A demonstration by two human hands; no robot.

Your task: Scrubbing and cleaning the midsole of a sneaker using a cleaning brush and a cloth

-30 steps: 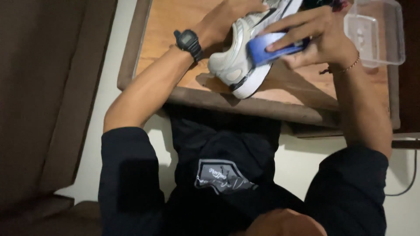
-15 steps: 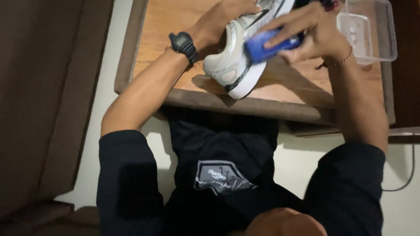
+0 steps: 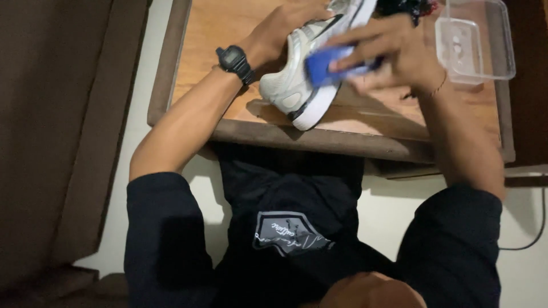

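A white and grey sneaker (image 3: 297, 85) with a black stripe is tilted over the wooden table (image 3: 211, 34), heel toward me. My left hand (image 3: 285, 28), a black watch (image 3: 234, 61) on its wrist, grips the shoe's upper from the left. My right hand (image 3: 399, 51) presses a blue cloth or sponge (image 3: 328, 63) against the shoe's side. The toe end of the shoe is cut off by the top edge of the view.
A clear plastic container (image 3: 474, 43) sits on the table at the right. The table's dark wooden rim (image 3: 319, 142) runs just above my lap. A dark brown panel (image 3: 51, 142) fills the left side, and a thin cable (image 3: 534, 234) lies on the pale floor.
My right hand and the blue cloth have slid along the shoe's side. The shoe and both hands sit a little higher in the view than before.
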